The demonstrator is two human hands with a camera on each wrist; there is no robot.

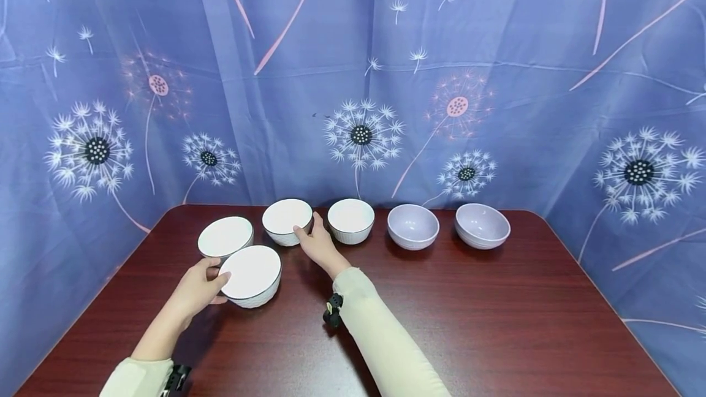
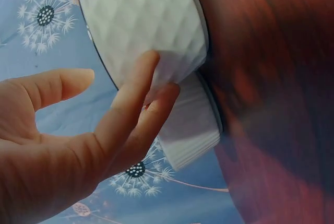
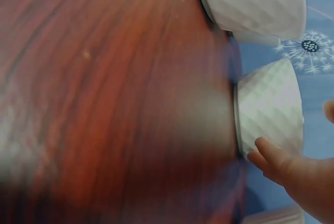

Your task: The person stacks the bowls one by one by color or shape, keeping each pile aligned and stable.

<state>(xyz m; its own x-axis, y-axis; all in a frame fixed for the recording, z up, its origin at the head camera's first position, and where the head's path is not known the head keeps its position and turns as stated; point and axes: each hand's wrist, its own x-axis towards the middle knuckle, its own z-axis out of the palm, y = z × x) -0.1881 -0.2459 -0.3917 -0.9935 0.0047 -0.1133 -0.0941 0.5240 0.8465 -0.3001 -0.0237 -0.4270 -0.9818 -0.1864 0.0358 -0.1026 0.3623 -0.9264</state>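
Note:
A large white bowl [image 1: 250, 271] with a dark rim and diamond-textured wall [image 2: 146, 20] is beside my left hand [image 1: 195, 290]. In the left wrist view, that hand's fingers meet the bowl's outer wall, while the thumb extends above the rim, apart from it. My right hand [image 1: 320, 244] reaches around the right side of a smaller white diamond-textured bowl [image 1: 287, 219] at the back. The right wrist view has its fingertips [image 3: 266, 148] at this bowl's wall, with the thumb apart from the rim. Behind the large bowl stands a ribbed white bowl [image 1: 225, 236], partly hidden.
Another ribbed white bowl [image 1: 350, 222] stands just right of my right hand. Two pale lavender bowls [image 1: 413, 227] continue the back row to the right. The dark red wooden table [image 1: 496, 317] ends at a blue dandelion-print curtain [image 1: 298, 109].

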